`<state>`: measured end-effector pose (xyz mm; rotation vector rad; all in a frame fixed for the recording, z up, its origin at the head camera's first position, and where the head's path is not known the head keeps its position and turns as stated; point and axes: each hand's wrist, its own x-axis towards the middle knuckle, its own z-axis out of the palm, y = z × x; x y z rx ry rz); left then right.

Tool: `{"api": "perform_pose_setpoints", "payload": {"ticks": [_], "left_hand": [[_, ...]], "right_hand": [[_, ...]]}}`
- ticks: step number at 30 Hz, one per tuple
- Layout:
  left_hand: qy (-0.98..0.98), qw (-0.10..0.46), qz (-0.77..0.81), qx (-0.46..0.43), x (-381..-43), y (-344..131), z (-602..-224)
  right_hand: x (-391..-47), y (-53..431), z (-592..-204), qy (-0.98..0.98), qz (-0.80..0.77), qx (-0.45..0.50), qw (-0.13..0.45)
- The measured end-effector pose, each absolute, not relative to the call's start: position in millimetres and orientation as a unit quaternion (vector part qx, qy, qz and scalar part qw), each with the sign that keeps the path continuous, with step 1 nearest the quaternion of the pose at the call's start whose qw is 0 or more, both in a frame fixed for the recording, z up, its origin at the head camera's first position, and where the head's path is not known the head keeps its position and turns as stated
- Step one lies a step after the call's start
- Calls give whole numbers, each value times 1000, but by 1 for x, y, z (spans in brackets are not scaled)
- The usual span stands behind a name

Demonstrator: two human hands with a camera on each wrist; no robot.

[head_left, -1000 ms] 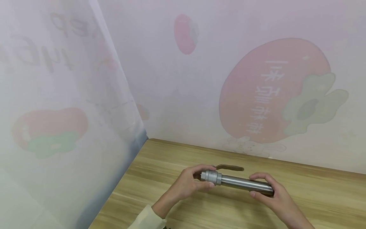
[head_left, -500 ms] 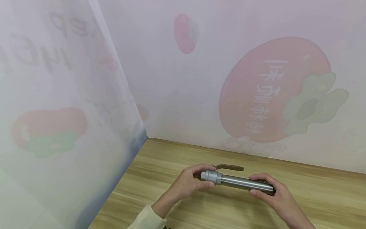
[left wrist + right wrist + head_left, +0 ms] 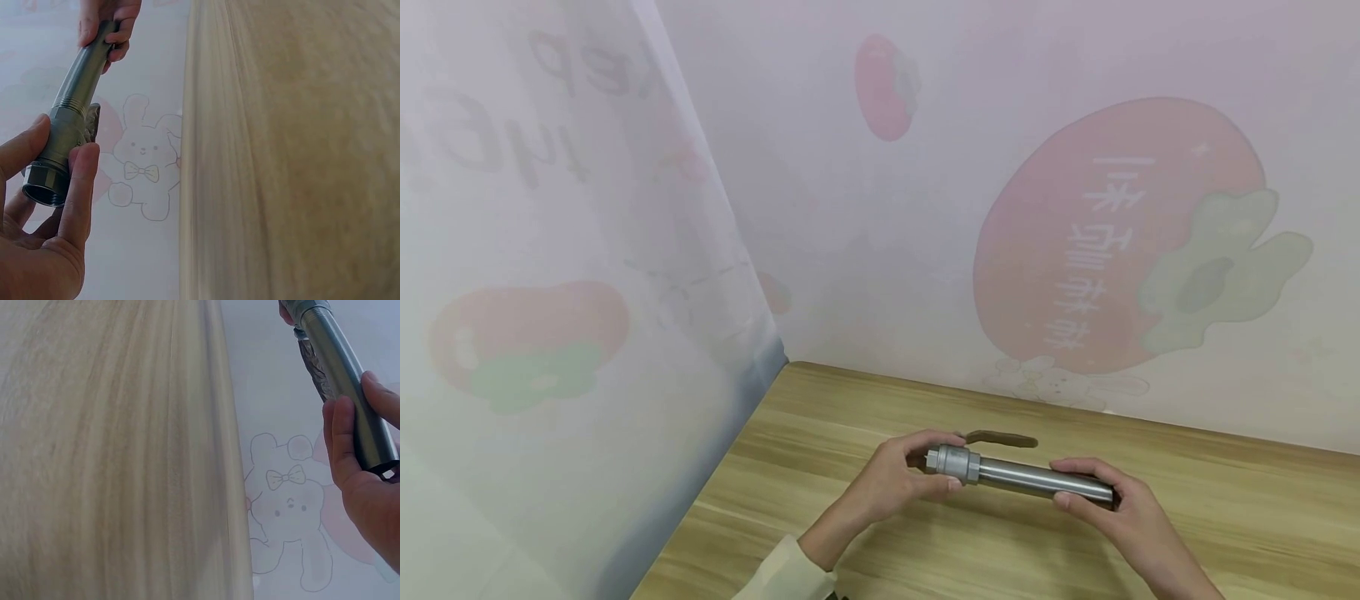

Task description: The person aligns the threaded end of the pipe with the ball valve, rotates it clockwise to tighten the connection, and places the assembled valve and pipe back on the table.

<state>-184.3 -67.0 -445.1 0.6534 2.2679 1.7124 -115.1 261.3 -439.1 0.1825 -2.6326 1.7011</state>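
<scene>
My left hand grips a silver ball valve, thumb on the near side and fingers on the far side. A steel pipe runs rightward out of the valve, and some thread shows at the joint in the left wrist view. Around the pipe's far right end curl the fingers and thumb of my right hand. The valve's brownish lever handle lies behind the pipe, roughly along it. In the left wrist view the valve's open threaded end faces the camera. Valve and pipe are held above the table.
The wood-grain table lies beneath both hands. Behind it hangs a pale curtain printed with red fruit and a rabbit. Another printed curtain borders the table's left edge.
My right hand and its grip on the pipe have shifted very slightly. The left hand and valve stay almost where they were.
</scene>
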Motion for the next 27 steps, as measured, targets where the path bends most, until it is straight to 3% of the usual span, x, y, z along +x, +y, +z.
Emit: {"api": "perform_pose_setpoints", "payload": {"ticks": [27], "left_hand": [[772, 120, 587, 212, -185, -65, -449]], "right_hand": [[-116, 260, -441, -823, 562, 76, -18]]}}
